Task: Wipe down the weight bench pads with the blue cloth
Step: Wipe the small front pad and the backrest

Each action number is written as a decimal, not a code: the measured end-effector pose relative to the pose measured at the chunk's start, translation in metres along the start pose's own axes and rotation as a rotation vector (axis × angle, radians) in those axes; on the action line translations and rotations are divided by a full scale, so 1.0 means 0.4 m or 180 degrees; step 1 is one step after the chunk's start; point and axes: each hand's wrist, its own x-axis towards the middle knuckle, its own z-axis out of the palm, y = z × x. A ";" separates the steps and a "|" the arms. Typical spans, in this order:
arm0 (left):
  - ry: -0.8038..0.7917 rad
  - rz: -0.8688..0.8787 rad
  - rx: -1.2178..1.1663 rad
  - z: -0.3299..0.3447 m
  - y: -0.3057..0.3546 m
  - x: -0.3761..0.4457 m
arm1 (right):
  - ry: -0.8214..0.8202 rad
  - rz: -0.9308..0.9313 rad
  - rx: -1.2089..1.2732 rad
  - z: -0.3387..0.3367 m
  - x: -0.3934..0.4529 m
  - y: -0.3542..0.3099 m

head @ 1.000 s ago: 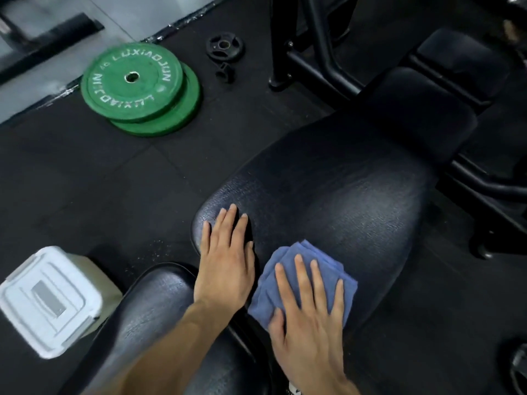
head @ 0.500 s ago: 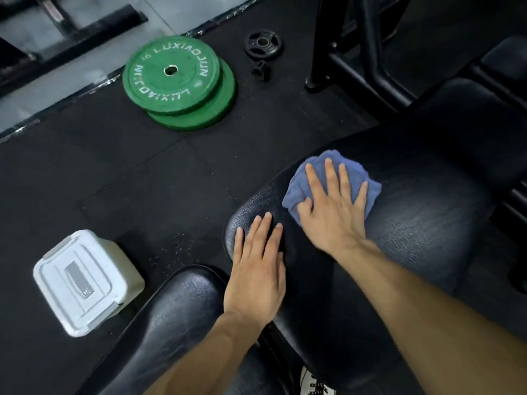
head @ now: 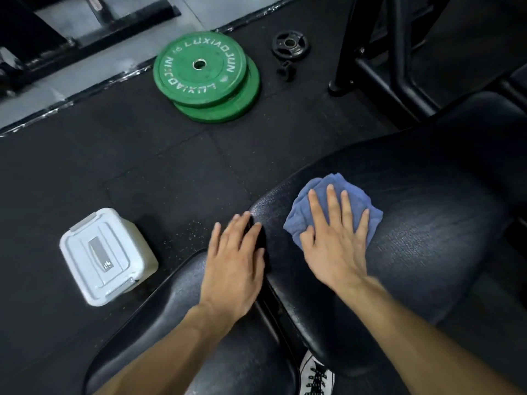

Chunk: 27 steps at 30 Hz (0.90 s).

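Note:
The black weight bench has a large back pad (head: 422, 223) in the middle right and a seat pad (head: 176, 303) nearer to me at the lower left. A crumpled blue cloth (head: 310, 203) lies on the left part of the large pad. My right hand (head: 333, 240) presses flat on the cloth with its fingers spread and straight. My left hand (head: 233, 263) rests flat on the large pad's near left corner, over the gap between the two pads, fingers straight and holding nothing.
A white lidded plastic box (head: 105, 258) stands on the black rubber floor at the left. Two stacked green weight plates (head: 205, 78) lie further back, with a small black plate (head: 290, 47) and a collar beside them. A black steel rack frame (head: 393, 61) rises at the upper right. A shoe (head: 316, 374) shows below the bench.
My right hand slid the cloth from the pad's near end forward, then back a little towards me and the left edge. My left hand stayed on the pad's corner.

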 end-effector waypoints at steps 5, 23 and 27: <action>-0.0197 -0.0634 0.0330 0.009 -0.055 -0.060 | 0.0094 -0.0241 -0.0133 0.061 -0.185 -0.073; 0.0006 -0.0496 0.0068 0.034 -0.072 -0.060 | -0.0026 0.0291 0.0058 -0.010 0.187 -0.124; 0.0003 -0.0467 0.0058 0.034 -0.073 -0.059 | -0.0007 0.0130 0.0069 -0.010 0.150 -0.136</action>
